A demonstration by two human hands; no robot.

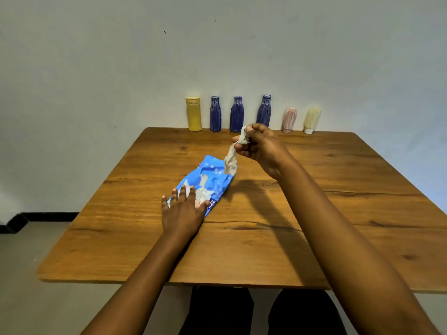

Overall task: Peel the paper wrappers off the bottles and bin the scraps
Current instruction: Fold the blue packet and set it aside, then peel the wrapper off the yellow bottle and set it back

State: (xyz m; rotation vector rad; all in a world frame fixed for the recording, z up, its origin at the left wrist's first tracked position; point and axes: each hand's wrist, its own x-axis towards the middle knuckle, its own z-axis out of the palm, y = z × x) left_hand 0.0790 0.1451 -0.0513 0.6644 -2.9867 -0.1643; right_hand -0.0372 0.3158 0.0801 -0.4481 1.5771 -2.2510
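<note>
While the pack is pinned under the flat left hand, the wipe pinched by the right hand should be drawn steadily upward.

Soft, even indoor light, faint arm shadows on the table, sharp focus, wide-angle bending at the edges.

The left hand lies flat over the near end of the blue pack, hiding it, and the letters beside the thumb are too small to read. The top of the white sheet is bunched out of sight inside the curled fingers of the right hand. The table runs off the right edge and covers the upper legs, and whether the ribbed skins of the bottles are paper cannot be told.
</note>
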